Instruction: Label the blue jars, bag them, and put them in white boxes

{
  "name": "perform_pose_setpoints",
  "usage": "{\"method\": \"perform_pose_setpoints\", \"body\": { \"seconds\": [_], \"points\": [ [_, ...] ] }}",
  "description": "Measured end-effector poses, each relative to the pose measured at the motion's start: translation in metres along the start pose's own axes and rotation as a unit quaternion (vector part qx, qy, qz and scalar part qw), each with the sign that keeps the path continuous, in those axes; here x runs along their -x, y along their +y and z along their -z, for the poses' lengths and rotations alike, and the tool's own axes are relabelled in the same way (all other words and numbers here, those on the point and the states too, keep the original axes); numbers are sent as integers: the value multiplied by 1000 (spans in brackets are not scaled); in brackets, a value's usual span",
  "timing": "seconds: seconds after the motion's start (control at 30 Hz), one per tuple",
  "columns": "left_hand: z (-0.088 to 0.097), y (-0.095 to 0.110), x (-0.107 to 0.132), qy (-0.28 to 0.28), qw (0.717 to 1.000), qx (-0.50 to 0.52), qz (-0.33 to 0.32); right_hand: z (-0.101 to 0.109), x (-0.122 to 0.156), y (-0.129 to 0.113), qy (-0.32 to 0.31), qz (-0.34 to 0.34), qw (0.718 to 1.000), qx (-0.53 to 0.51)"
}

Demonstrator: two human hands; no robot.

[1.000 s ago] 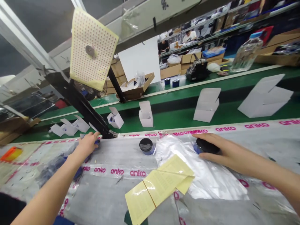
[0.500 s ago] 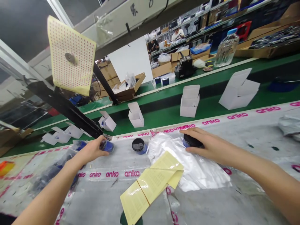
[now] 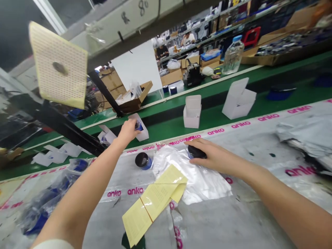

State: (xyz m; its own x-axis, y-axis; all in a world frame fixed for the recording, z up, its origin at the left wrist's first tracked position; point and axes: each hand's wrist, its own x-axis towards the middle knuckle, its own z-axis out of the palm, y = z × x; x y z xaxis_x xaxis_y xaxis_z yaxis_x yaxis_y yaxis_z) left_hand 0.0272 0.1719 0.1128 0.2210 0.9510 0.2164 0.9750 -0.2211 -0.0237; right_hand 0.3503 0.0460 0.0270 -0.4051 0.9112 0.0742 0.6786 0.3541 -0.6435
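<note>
My left hand (image 3: 129, 129) reaches over the green belt and grips a small blue jar (image 3: 139, 126) at the mouth of an open white box (image 3: 143, 135). How deep the jar sits in the box I cannot tell. My right hand (image 3: 207, 154) is closed round a blue jar with a black lid (image 3: 196, 152), resting over a pile of white plastic bags (image 3: 204, 186). Between the hands another black-lidded jar (image 3: 143, 160) stands on the grey bench. Folded yellow sheets (image 3: 155, 199) lie partly over the bags.
More open white boxes (image 3: 192, 112) stand along the green belt (image 3: 166, 124). Bagged blue jars (image 3: 55, 193) are heaped at the left. A dark slanted post (image 3: 59, 121) rises beside my left arm. A clear bottle (image 3: 232, 57) stands beyond the belt.
My left hand has carried its blue jar from the bench up and forward to the open white box. My right hand keeps its hold on the other jar. The view has shifted rightward.
</note>
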Motion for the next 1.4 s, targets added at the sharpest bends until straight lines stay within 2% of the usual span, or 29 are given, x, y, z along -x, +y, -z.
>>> {"method": "perform_pose_setpoints", "body": {
  "seconds": [0.1, 0.23, 0.37, 0.47, 0.53, 0.6, 0.67, 0.7, 0.73, 0.77, 0.83, 0.87, 0.9, 0.97, 1.07, 1.13, 1.27, 1.4],
  "points": [
    [-4, -1, -4, -23, 1000, -20, 1, 4, 3, -4, 14, -6, 1000, 0],
    [-10, 0, -2, -52, 998, -37, -13, 8, 5, -7, 62, -35, 997, 21],
    [-18, 4, 8, -74, 996, -48, 1, 6, 4, -6, 29, -57, 997, 48],
    [-16, 9, 21, -68, 997, -37, 0, 5, 6, -8, 35, -27, 998, 48],
    [-7, 16, 36, -40, 999, -29, 0, 6, 9, -15, 78, 19, 996, 41],
    [4, 24, 60, 31, 999, 5, -7, 5, 13, -27, 106, 75, 991, 23],
    [13, 32, 91, 143, 982, 114, -38, -1, 18, -43, 88, 125, 988, 6],
    [16, 36, 107, 146, 971, 175, -66, -6, 19, -51, 62, 142, 988, 2],
    [18, 39, 124, 90, 962, 237, -97, -13, 21, -59, 27, 151, 988, -2],
    [17, 41, 139, -1, 949, 292, -121, -21, 22, -67, -9, 152, 988, -8],
    [11, 44, 163, -163, 903, 371, -143, -39, 22, -79, -69, 133, 988, -26],
    [5, 45, 172, -217, 879, 400, -138, -48, 22, -83, -83, 120, 989, -37],
    [-2, 45, 178, -248, 860, 427, -125, -55, 21, -86, -89, 107, 989, -48],
    [-18, 44, 187, -267, 829, 485, -83, -66, 19, -91, -88, 86, 989, -78],
    [-37, 43, 194, -260, 783, 565, -17, -73, 17, -94, -80, 63, 989, -110],
    [-42, 43, 196, -254, 759, 599, 9, -75, 16, -94, -42, 93, 990, -93],
    [-42, 41, 197, -269, 736, 621, 33, -80, 17, -94, 46, 222, 973, -35],
    [-42, 39, 196, -281, 733, 619, 31, -78, 22, -94, 54, 253, 964, 65]
  ]
}}
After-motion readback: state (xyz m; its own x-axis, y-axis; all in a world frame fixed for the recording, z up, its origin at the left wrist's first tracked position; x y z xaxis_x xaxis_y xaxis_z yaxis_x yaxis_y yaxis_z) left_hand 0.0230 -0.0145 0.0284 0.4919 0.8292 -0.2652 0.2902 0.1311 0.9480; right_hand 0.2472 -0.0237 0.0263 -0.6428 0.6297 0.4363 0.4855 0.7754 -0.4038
